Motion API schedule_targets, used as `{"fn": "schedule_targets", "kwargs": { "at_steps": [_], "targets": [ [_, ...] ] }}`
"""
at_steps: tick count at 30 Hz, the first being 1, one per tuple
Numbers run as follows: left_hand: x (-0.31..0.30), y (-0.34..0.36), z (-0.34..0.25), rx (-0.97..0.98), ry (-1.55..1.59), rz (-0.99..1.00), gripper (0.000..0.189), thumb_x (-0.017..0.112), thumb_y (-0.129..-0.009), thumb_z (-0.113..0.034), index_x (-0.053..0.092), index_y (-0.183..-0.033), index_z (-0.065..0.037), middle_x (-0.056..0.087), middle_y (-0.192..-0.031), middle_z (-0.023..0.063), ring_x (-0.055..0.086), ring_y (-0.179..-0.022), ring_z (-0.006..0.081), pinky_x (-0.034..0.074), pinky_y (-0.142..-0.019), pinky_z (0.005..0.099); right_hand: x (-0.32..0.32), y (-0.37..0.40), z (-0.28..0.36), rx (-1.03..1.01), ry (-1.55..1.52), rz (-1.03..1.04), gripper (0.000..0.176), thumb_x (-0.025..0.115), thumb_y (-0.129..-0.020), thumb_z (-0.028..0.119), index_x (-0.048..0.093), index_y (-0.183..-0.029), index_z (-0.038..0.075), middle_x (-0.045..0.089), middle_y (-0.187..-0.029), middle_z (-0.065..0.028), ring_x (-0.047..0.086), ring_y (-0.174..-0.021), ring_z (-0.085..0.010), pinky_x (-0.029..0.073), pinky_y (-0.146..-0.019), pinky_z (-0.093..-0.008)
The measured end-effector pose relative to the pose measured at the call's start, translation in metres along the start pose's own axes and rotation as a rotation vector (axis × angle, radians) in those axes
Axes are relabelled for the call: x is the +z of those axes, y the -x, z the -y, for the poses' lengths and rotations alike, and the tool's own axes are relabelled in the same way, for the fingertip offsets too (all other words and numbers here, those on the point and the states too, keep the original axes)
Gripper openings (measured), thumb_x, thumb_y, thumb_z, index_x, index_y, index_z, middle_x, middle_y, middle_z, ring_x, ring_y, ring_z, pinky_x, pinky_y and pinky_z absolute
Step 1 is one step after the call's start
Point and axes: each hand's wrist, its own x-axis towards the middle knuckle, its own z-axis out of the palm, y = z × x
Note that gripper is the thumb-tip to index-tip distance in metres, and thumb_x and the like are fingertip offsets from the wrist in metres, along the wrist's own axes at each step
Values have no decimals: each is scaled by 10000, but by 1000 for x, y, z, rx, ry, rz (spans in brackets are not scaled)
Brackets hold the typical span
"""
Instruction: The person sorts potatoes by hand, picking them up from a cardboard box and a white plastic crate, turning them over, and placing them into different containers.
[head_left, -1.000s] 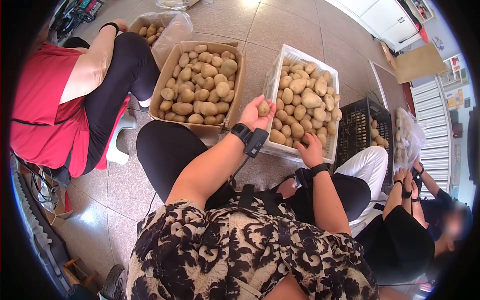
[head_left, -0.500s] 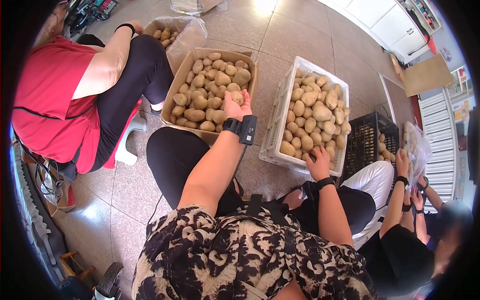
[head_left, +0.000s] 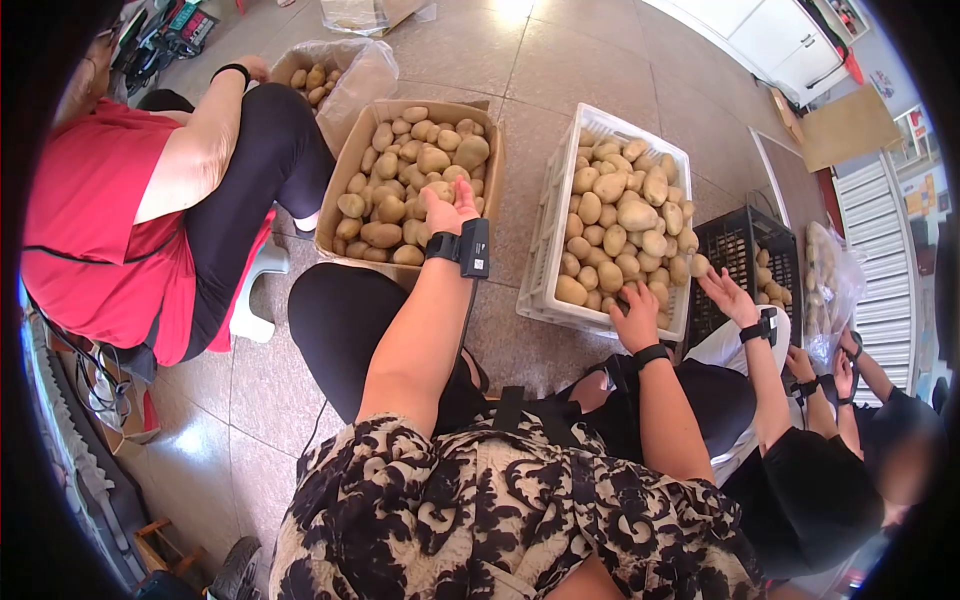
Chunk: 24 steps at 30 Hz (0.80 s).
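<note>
My left hand [head_left: 452,210] is over the near right part of a cardboard box [head_left: 497,170] filled with potatoes. It is turned palm up, with a potato [head_left: 441,190] between thumb and fingers. On the near edge of a white plastic crate [head_left: 530,285] rests my right hand [head_left: 634,322], its fingers spread on the heaped potatoes [head_left: 636,214]. No potato shows inside its grasp. Dark bands circle both wrists, and a small black device sits on the left one.
A co-worker's hand [head_left: 730,297] reaches to the crate's right side, a potato at its fingertips. Behind it stands a black crate [head_left: 727,245] with some potatoes. A plastic bag [head_left: 835,285] lies farther right. At left, a person in red sits beside a lined box [head_left: 365,75].
A co-worker's hand has come from the right to the white crate. My left hand has lowered slightly with the potato. My right hand stays at the crate's near edge.
</note>
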Motion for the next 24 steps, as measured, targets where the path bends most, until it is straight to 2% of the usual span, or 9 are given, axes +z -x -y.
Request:
{"fn": "schedule_targets", "kwargs": {
  "at_steps": [7,9,11,13,15,17,19,21,24],
  "targets": [
    [-9,-16,-5,-30,48,-8,503,378,-947,-337,242,-1284,10,444,-1100,148,527,-1002,248,522,-814,315,-3,1,6,28,-23,3,457,618,-749,179,515,-1157,2,306,-1346,-244,238,-1252,-398,273,-1028,-440],
    [-8,-10,0,83,-77,62,456,332,-961,-317,257,-1278,2,446,-1127,141,523,-1025,255,506,-852,331,-2,1,5,16,-11,3,456,618,-748,178,516,-1156,0,307,-1343,-248,240,-1249,-402,275,-1026,-441],
    [-3,-3,6,70,-81,44,398,308,-965,-306,303,-1230,-9,456,-1145,142,530,-1023,258,500,-863,340,-2,1,4,13,-18,-13,458,620,-745,178,517,-1154,0,307,-1340,-251,241,-1245,-405,275,-1025,-443],
    [-3,2,11,14,-107,-32,353,315,-963,-302,334,-1177,-22,472,-1133,149,539,-1013,266,508,-850,345,-2,1,5,26,-7,2,461,622,-740,178,518,-1154,3,307,-1339,-250,242,-1243,-407,274,-1025,-444],
    [-11,-3,15,-35,-105,6,296,323,-957,-263,356,-1126,-22,492,-1105,150,550,-993,276,516,-835,360,0,0,4,27,-1,1,471,626,-736,183,515,-1159,7,310,-1336,-250,248,-1237,-409,277,-1023,-444],
    [-14,4,22,-191,-174,-53,244,344,-939,-210,370,-1084,-16,499,-1084,150,555,-978,285,522,-821,373,-6,0,8,36,8,1,480,629,-733,187,512,-1165,12,314,-1334,-249,254,-1230,-411,279,-1021,-444],
    [-19,16,33,-218,-197,-60,177,357,-911,-151,399,-1013,-13,514,-1057,148,560,-963,289,518,-825,388,-14,-2,10,26,30,87,493,639,-724,198,511,-1164,15,308,-1335,-252,259,-1221,-415,283,-1018,-442],
    [-20,27,41,-305,-294,-112,143,361,-901,-124,420,-971,-14,526,-1034,145,563,-952,289,516,-824,397,-19,-6,6,29,68,46,541,646,-717,212,480,-1196,23,358,-1308,-229,299,-1194,-405,294,-1009,-433],
    [-16,43,52,-384,-396,-140,143,360,-922,-112,431,-978,-2,543,-1026,149,562,-948,299,503,-829,398,-33,-15,14,2,8,145,619,639,-724,226,402,-1263,33,466,-1221,-180,408,-1108,-382,340,-972,-419]
  ]
}}
